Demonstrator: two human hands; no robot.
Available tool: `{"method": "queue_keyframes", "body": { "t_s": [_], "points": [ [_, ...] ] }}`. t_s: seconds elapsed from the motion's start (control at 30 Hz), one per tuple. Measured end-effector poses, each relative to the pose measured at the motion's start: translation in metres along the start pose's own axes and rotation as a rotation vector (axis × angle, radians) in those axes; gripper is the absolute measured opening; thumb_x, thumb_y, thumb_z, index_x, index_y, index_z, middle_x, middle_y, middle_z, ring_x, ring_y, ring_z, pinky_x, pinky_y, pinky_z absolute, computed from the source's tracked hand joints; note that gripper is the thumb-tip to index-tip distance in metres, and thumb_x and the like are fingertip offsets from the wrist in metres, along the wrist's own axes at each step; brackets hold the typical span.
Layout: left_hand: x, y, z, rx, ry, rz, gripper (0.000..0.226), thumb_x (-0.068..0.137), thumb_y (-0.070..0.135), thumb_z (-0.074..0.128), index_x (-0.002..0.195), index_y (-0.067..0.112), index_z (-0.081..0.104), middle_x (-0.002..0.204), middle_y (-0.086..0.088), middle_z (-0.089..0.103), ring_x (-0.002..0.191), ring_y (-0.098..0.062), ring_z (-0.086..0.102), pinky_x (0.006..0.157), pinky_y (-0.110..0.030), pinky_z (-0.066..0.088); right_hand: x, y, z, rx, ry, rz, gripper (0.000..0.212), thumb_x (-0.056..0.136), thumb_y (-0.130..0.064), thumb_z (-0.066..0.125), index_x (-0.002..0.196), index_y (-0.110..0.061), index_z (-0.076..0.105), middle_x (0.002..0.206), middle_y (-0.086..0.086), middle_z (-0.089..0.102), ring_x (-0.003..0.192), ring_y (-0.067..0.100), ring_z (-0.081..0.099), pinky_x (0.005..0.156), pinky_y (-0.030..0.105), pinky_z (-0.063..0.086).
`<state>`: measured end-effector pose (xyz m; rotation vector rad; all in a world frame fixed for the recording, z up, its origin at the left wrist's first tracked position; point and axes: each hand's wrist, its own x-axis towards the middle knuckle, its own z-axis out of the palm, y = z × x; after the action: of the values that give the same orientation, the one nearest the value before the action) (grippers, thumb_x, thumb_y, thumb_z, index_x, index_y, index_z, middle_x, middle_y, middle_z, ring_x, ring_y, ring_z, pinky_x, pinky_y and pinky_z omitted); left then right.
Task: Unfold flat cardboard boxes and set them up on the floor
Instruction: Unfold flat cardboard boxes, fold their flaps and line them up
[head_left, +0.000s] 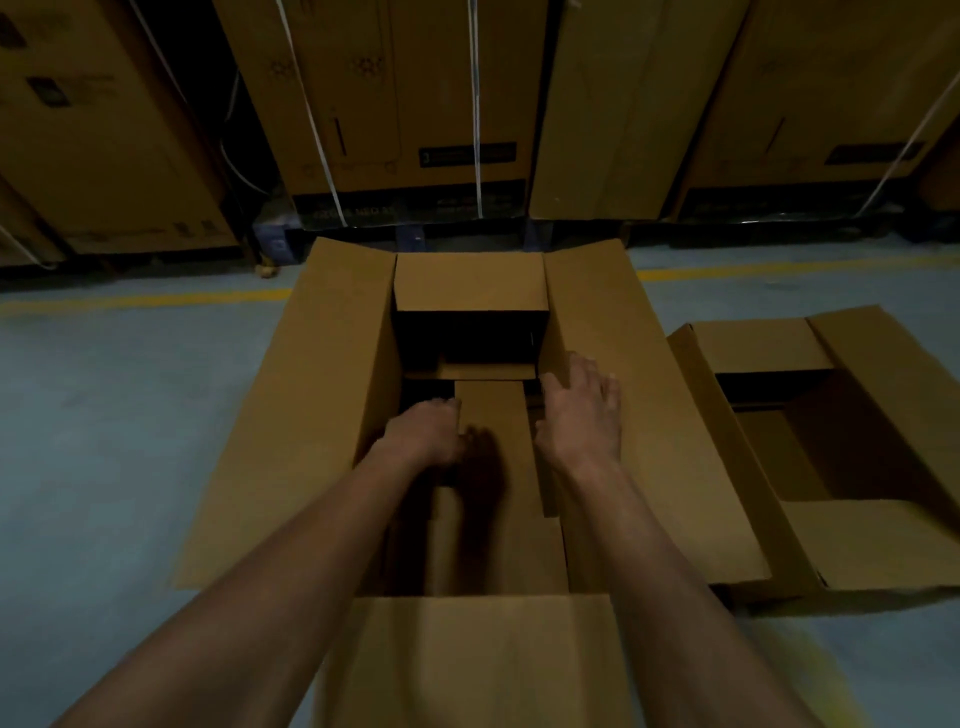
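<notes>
My left hand (428, 431) reaches down into the open box (311, 415), fingers curled over the left edge of the cardboard strip (493, 415) that runs along the middle of the box; I cannot tell for certain whether they clamp it. My right hand (582, 415) sits at the right edge of the same strip, fingers spread and fairly straight, fingertips against the inner face of the right flap (597, 301).

The open box stands on the grey floor (104, 415) directly in front of me. All four top flaps are folded outward: left, right, far and near. Inside, the cardboard strip lies lengthwise, with a shorter crosspiece (485, 370) beyond it; the rest of the interior is dark and its contents cannot be made out.

A second box (883, 535) stands just beside the first on the right, also open, flaps spread. Its interior shows bare cardboard and shadow.

A yellow line (156, 299) crosses the floor behind both boxes. Beyond it, large strapped cartons (405, 104) stand in a row.
</notes>
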<state>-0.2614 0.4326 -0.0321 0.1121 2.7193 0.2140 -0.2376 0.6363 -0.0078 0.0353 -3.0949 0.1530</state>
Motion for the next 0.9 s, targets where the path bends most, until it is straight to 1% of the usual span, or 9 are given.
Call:
{"method": "queue_keyframes", "body": {
  "t_s": [0.1, 0.23, 0.33, 0.47, 0.57, 0.67, 0.73, 0.83, 0.9],
  "points": [
    [0.051, -0.002, -0.013, 0.047, 0.006, -0.028, 0.078, 0.102, 0.047, 0.056, 0.164, 0.013, 0.023, 0.174, -0.008, 0.017, 0.151, -0.037, 0.034, 0.116, -0.055, 0.042, 0.010, 0.003, 0.005, 0.024, 0.035, 0.006, 0.063, 0.093, -0.026, 0.071, 0.151, -0.025, 0.047, 0.172, 0.013, 0.018, 0.161, 0.031, 0.010, 0.129, 0.058, 0.009],
    [0.099, 0.000, -0.030, 0.036, 0.019, -0.041, 0.094, 0.103, 0.048, 0.057, 0.168, 0.016, -0.003, 0.176, -0.006, -0.013, 0.158, -0.042, 0.013, 0.123, -0.059, 0.030, 0.016, 0.006, 0.011, 0.022, 0.020, -0.007, 0.067, 0.094, -0.017, 0.065, 0.156, -0.025, 0.042, 0.174, 0.012, 0.009, 0.162, 0.031, 0.003, 0.128, 0.060, 0.009],
    [0.115, 0.009, -0.038, 0.013, 0.060, -0.024, 0.103, 0.100, 0.056, 0.058, 0.167, 0.018, -0.010, 0.175, -0.005, -0.015, 0.160, -0.040, -0.003, 0.126, -0.061, 0.021, 0.018, 0.007, 0.013, -0.007, -0.025, -0.024, 0.062, 0.096, -0.021, 0.067, 0.154, -0.027, 0.043, 0.175, 0.013, -0.003, 0.161, 0.034, -0.005, 0.127, 0.062, 0.009],
    [0.117, 0.027, -0.048, 0.062, 0.377, 0.009, 0.098, 0.099, 0.048, 0.061, 0.168, 0.018, -0.002, 0.176, -0.007, -0.003, 0.160, -0.037, 0.008, 0.121, -0.059, 0.032, 0.018, 0.006, 0.014, -0.001, -0.065, -0.037, 0.055, 0.097, -0.021, 0.064, 0.149, -0.029, 0.048, 0.174, 0.016, -0.012, 0.161, 0.036, -0.012, 0.126, 0.065, 0.010],
    [0.130, 0.031, -0.067, 0.073, 0.478, 0.011, 0.104, 0.095, 0.043, 0.067, 0.168, 0.020, -0.005, 0.176, -0.005, -0.008, 0.160, -0.036, 0.008, 0.121, -0.060, 0.033, 0.016, 0.007, 0.013, 0.005, -0.074, -0.048, 0.057, 0.097, -0.022, 0.064, 0.151, -0.029, 0.045, 0.173, 0.016, -0.016, 0.160, 0.036, -0.014, 0.126, 0.065, 0.010],
    [0.152, 0.027, -0.094, 0.119, 0.463, 0.010, 0.114, 0.094, 0.043, 0.071, 0.166, 0.018, -0.013, 0.172, 0.000, -0.027, 0.161, -0.039, -0.002, 0.120, -0.064, 0.029, 0.016, 0.007, 0.011, 0.010, -0.085, -0.047, 0.058, 0.099, -0.021, 0.063, 0.153, -0.030, 0.043, 0.172, 0.016, -0.019, 0.160, 0.037, -0.016, 0.126, 0.065, 0.009],
    [0.168, 0.025, -0.111, 0.139, 0.404, 0.017, 0.117, 0.094, 0.044, 0.072, 0.166, 0.019, -0.017, 0.170, 0.001, -0.034, 0.159, -0.041, -0.013, 0.122, -0.066, 0.020, 0.017, 0.007, 0.010, 0.017, -0.088, -0.046, 0.058, 0.100, -0.018, 0.062, 0.153, -0.029, 0.042, 0.172, 0.017, -0.019, 0.160, 0.037, -0.017, 0.126, 0.065, 0.009],
    [0.189, 0.026, -0.128, 0.159, 0.269, 0.013, 0.119, 0.095, 0.046, 0.071, 0.164, 0.025, -0.024, 0.170, 0.003, -0.034, 0.155, -0.045, -0.025, 0.126, -0.067, 0.003, 0.017, 0.007, 0.011, 0.035, -0.075, -0.051, 0.061, 0.099, -0.018, 0.063, 0.154, -0.030, 0.042, 0.173, 0.017, -0.018, 0.160, 0.037, -0.016, 0.126, 0.065, 0.010],
    [0.205, 0.022, -0.132, 0.157, 0.192, 0.004, 0.120, 0.094, 0.048, 0.073, 0.164, 0.029, -0.023, 0.172, 0.002, -0.028, 0.155, -0.047, -0.025, 0.124, -0.070, -0.003, 0.018, 0.007, 0.013, 0.040, -0.064, -0.055, 0.062, 0.098, -0.016, 0.062, 0.154, -0.031, 0.042, 0.173, 0.016, -0.018, 0.160, 0.037, -0.016, 0.126, 0.065, 0.010]
  ]
}}
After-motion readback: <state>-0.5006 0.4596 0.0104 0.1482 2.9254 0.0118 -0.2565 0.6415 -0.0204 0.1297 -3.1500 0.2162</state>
